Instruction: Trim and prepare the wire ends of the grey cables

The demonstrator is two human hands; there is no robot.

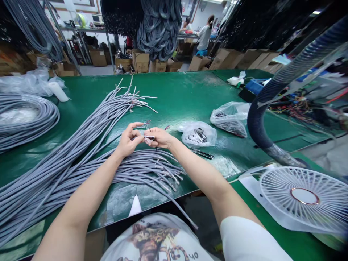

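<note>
My left hand and my right hand meet over the bench, fingertips pinched around the stripped end of a grey cable. Whitish strands show between the fingers, and thin coloured wires stick up above them. Part of the held cable is hidden by my fingers. Under my forearms lies a bundle of grey cables, its frayed ends pointing right. A second bundle runs away from me at the left, with stripped whitish tips. Just right of my right hand is a clear bag of small dark parts.
Tweezer-like black tools lie by that bag, with another parts bag behind. A thick black hose arches at right above a white fan. Coiled grey cable lies far left. Two people sit in the background.
</note>
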